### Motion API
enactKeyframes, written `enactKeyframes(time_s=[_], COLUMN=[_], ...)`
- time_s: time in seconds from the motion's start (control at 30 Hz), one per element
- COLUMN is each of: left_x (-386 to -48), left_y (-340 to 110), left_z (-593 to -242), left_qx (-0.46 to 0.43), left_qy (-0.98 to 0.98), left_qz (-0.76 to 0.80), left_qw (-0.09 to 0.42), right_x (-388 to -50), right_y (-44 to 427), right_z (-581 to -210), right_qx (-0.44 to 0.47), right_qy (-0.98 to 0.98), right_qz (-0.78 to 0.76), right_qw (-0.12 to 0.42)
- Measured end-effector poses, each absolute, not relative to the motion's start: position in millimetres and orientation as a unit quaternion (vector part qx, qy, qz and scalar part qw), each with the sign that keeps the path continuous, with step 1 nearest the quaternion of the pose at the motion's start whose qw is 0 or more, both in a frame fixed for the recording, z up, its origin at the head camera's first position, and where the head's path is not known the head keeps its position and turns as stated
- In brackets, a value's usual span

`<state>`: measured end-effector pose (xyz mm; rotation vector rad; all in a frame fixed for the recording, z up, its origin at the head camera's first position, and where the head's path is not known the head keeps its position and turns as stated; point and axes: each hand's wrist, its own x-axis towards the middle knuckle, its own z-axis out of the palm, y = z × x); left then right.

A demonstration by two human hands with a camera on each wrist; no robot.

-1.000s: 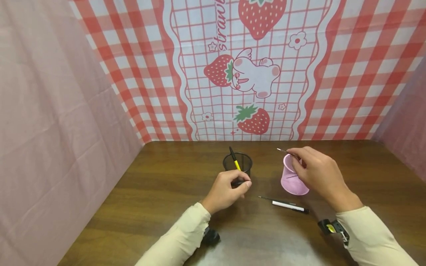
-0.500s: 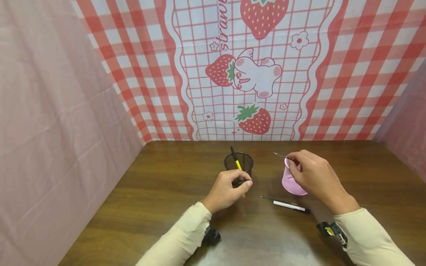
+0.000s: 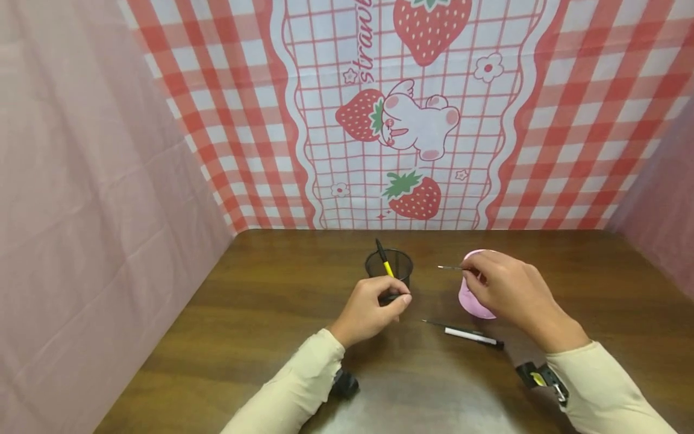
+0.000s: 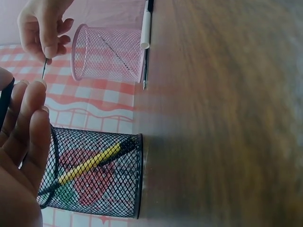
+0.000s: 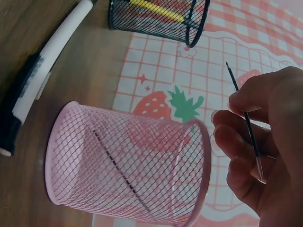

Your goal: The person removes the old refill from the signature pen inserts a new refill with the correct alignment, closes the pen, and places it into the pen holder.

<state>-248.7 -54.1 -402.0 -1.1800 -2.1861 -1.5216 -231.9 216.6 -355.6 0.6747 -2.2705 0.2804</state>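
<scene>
My right hand (image 3: 509, 289) pinches a thin dark pen refill (image 5: 252, 135) between thumb and fingers, its tip pointing left in the head view. This hand is just above the pink mesh pen cup (image 5: 206, 151), hiding part of it. One slim dark stick (image 5: 116, 165) leans inside that cup. My left hand (image 3: 371, 310) pinches a slim black piece (image 4: 5, 99), mostly hidden by the fingers, in front of the black mesh pen cup (image 4: 123, 198). A yellow and black pen (image 4: 90, 168) leans in the black cup.
Between and nearer than the cups, a white pen with a black end (image 3: 468, 335) lies on the wooden table (image 3: 244, 337). Beside it lies a thin dark refill (image 4: 145, 73) with a metal tip. A checked strawberry cloth (image 3: 352, 199) hangs behind the table.
My right hand has shifted slightly left, and the refill's tip has swung down and left until nearly level. The left hand keeps its pose.
</scene>
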Motion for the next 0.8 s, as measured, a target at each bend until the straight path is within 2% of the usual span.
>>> enactKeyframes(time_s=[0.37,0.6,0.8], left_x=[-254.6,-254.1,-255.9], left_y=[-54.1,-54.3,-54.8], left_z=[-407.1,-409.1,-406.9], left_qx=[-0.401,-0.398,-0.399], left_qy=[-0.75,-0.752,-0.753], left_qz=[-0.516,-0.516,-0.513], left_qw=[0.102,0.101,0.102], right_x=[-227.3,-226.9,-226.6], right_y=[211.3,207.7,206.6], right_z=[-354.3,-358.2,-356.6], right_qx=[0.268,0.311,0.331], right_qy=[-0.908,-0.889,-0.886], right_qz=[0.093,0.103,0.109], right_qw=[0.308,0.32,0.305])
